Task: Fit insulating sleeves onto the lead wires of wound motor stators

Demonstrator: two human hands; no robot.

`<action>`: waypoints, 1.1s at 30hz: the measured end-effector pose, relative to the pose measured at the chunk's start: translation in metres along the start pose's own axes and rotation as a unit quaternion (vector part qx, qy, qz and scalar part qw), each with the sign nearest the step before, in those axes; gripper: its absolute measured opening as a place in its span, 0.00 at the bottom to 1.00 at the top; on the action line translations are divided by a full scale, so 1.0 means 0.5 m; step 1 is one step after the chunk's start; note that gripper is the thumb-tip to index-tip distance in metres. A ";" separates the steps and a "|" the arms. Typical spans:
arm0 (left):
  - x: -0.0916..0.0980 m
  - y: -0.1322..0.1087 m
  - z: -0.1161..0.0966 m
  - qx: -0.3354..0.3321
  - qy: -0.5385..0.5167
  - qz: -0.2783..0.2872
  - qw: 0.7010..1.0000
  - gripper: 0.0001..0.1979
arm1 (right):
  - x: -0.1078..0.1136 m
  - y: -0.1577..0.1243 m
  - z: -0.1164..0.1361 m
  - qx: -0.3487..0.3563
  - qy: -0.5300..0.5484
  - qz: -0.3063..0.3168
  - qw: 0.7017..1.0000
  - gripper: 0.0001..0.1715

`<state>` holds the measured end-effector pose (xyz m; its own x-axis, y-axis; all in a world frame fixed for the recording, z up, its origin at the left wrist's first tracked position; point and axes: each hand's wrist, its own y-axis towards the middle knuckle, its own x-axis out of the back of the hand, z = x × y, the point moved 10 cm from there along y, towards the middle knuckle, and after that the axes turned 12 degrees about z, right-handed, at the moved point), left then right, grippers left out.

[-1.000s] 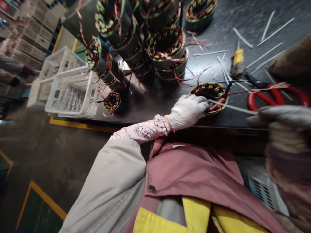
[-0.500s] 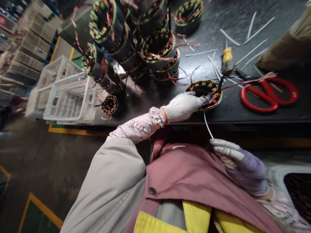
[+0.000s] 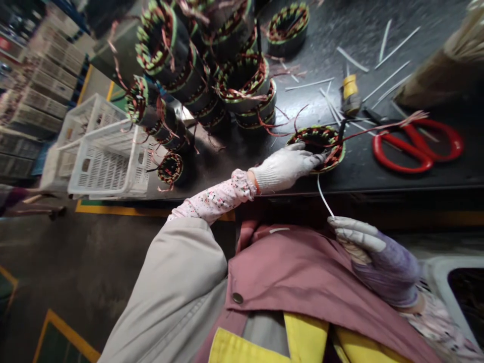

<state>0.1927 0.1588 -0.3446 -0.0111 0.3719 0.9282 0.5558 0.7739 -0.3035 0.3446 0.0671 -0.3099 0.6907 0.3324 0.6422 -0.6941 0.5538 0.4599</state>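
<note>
A motor stator [image 3: 336, 160] with red-brown windings and a green-edged rim lies at the bench's front edge. My left hand [image 3: 289, 166], in a white knit glove, rests over its near left rim, with the fingers bent into the opening and gripping it. From under the stator's near side a thin white cord [image 3: 324, 197] runs down past the bench edge. Its lower end is pinched between the gloved fingertips of my right hand [image 3: 357, 237], in front of my pink apron [image 3: 295, 272]. Braided copper leads [image 3: 378, 130] stretch from the stator to the right.
Red-handled scissors [image 3: 418, 146] lie right of the stator, near a yellow-handled tool [image 3: 350, 89] and loose white strips [image 3: 387, 80]. Stacked stators [image 3: 244, 83] stand behind and left. White plastic crates [image 3: 102, 161] sit at the left; a light-rimmed bin [image 3: 438, 272] is at lower right.
The view has shifted slightly. My right hand has moved a little to the right with the cord, while my left hand stays on the stator.
</note>
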 end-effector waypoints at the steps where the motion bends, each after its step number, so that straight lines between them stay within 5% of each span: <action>1: 0.001 0.000 0.001 -0.007 -0.001 0.001 1.000 0.27 | 0.001 0.000 0.001 -0.002 0.001 0.001 1.000 0.22; 7: 0.000 -0.002 -0.002 -0.032 0.011 0.007 0.999 0.29 | 0.002 0.006 0.003 -0.008 0.015 0.015 1.000 0.22; 23: 0.008 0.004 0.005 0.040 0.011 -0.023 0.999 0.31 | 0.006 -0.004 -0.005 -0.033 0.018 -0.013 0.999 0.18; 28: 0.006 0.000 0.012 0.072 -0.005 -0.031 0.997 0.29 | -0.016 0.043 -0.021 0.017 -0.027 -0.047 0.998 0.16; 33: 0.021 -0.031 0.025 0.132 -0.017 -0.095 0.987 0.29 | -0.003 0.054 -0.015 0.055 -0.013 -0.061 0.997 0.18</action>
<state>0.1734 0.1572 -0.3327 -0.1247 0.2210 0.9673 0.3053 0.9361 -0.1745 0.3264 0.0872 -0.3030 0.7671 0.2460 0.5925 -0.6238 0.5019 0.5991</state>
